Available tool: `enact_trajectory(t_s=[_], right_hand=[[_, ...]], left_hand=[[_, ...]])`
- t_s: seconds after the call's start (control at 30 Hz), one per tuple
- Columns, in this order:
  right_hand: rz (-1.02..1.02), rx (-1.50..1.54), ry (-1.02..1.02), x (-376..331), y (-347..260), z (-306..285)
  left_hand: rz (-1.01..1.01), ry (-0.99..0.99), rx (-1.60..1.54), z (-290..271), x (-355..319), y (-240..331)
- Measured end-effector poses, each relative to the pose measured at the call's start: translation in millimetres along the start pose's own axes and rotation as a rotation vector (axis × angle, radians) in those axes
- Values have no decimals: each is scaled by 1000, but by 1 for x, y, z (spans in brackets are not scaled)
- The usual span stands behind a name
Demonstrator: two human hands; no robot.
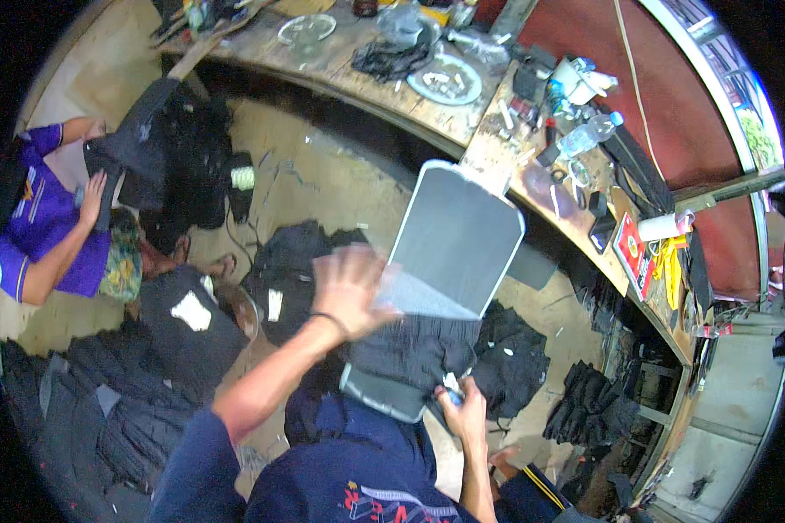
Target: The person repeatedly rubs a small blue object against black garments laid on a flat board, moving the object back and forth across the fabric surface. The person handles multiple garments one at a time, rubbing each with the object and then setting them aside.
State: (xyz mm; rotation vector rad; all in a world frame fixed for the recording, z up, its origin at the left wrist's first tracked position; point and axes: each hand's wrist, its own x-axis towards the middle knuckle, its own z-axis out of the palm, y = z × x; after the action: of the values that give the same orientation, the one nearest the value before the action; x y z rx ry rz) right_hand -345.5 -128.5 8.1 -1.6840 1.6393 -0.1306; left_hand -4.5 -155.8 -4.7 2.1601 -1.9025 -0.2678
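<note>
A long grey padded board (458, 235) with rounded corners slopes up from my lap. A dark pleated piece of cloth (414, 349) lies over its lower part. My left hand (351, 288), blurred by motion and with fingers spread, rests on the cloth's upper left edge by the board. My right hand (462, 410) grips the cloth's lower right edge; a small blue and white thing shows between its fingers. I wear a dark blue long-sleeved top.
Another person in a purple shirt (48, 227) sits on the floor at the left, handling dark fabric. Heaps of black garments (148, 392) cover the floor. A curved wooden workbench (497, 148) holds a plastic bottle (589, 135), plates and clutter.
</note>
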Motion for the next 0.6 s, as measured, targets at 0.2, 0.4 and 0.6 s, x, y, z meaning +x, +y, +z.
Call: enact_trajectory(t_s=[0.2, 0.4, 0.6], right_hand=[[103, 106, 12, -3, -4, 5], [111, 138, 76, 7, -2, 4], [-100, 307, 353, 104, -16, -6]], left_hand=[[-690, 60, -307, 22, -52, -143], [-202, 93, -467, 60, -60, 24], [-260, -79, -481, 54, 30, 43]])
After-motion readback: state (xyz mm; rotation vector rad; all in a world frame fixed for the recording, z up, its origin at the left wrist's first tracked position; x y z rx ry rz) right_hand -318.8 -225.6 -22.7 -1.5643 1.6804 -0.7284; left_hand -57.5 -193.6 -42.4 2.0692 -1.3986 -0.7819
